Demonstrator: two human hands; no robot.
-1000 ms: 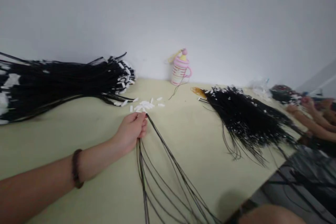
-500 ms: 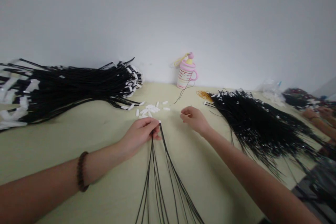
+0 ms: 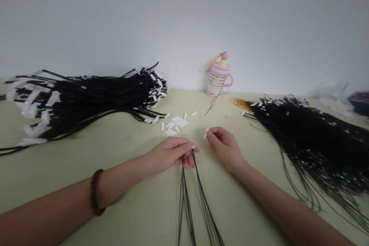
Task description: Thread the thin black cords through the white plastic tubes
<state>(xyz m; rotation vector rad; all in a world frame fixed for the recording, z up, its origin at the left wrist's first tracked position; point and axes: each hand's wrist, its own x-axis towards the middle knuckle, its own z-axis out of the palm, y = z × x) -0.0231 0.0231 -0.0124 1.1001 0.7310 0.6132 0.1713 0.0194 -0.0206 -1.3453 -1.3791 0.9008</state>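
The right hand [image 3: 225,147], out of view a second ago, now pinches a small white oblong piece [image 3: 206,133] at two o'clock from the left hand [image 3: 173,154], whose closed grip holds thin black cords [image 3: 196,164] trailing toward six o'clock: both hands are now loaded.

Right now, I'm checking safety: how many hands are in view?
2: the left hand, pinching thin black cords, and the right hand, holding a small white piece. None seems hidden.

1 head-worn view, forward and down
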